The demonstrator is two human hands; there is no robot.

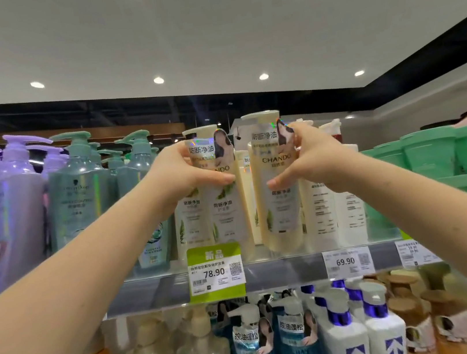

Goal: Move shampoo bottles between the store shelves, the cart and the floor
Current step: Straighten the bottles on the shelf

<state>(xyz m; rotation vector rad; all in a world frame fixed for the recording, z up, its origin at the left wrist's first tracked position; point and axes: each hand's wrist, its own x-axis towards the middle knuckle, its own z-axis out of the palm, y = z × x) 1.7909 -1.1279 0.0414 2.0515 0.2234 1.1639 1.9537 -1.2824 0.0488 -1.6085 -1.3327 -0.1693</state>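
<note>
Two cream CHANDO shampoo bottles stand side by side on the top shelf (286,272). My left hand (185,168) grips the left bottle (225,214) around its upper body, thumb across the label. My right hand (311,159) grips the right bottle (278,200) the same way, thumb on the front. Both bottles stand upright at the shelf's front edge, just behind the price rail. More cream bottles of the same kind stand behind them.
Purple pump bottles (3,205) and teal pump bottles (83,193) fill the shelf to the left. White bottles (334,192) and green tubs (447,157) sit to the right. Below are amber, clear, blue and white pump bottles (341,336). Price tags (216,272) hang on the rail.
</note>
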